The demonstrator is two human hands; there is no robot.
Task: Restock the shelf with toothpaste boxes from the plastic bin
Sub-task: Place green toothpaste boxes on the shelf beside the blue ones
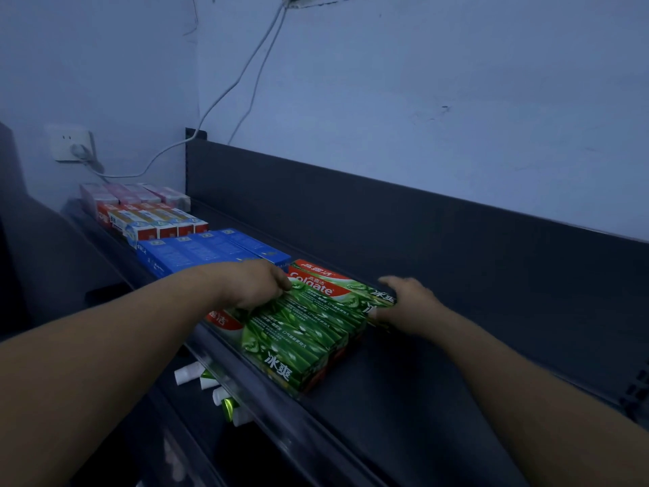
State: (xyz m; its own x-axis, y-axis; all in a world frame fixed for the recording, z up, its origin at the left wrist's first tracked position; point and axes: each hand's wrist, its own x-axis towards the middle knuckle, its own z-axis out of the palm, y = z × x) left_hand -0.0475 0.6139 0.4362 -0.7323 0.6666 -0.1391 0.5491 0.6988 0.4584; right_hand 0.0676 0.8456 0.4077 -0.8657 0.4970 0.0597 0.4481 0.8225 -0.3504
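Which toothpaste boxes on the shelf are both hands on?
The green Colgate toothpaste boxes, between left hand and right hand; blue boxes, red boxes and pink boxes lie beyond.

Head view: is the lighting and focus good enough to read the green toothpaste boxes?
Head view: dim, bluish light, no glare; print on the green cardboard toothpaste boxes is legible; the pink boxes at the far left look hazy and soft; the level beneath the dark metal shelf sits deep in shadow.

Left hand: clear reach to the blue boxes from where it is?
Probably yes. The left hand rests on the green Colgate boxes, right beside the blue boxes, with nothing between them.
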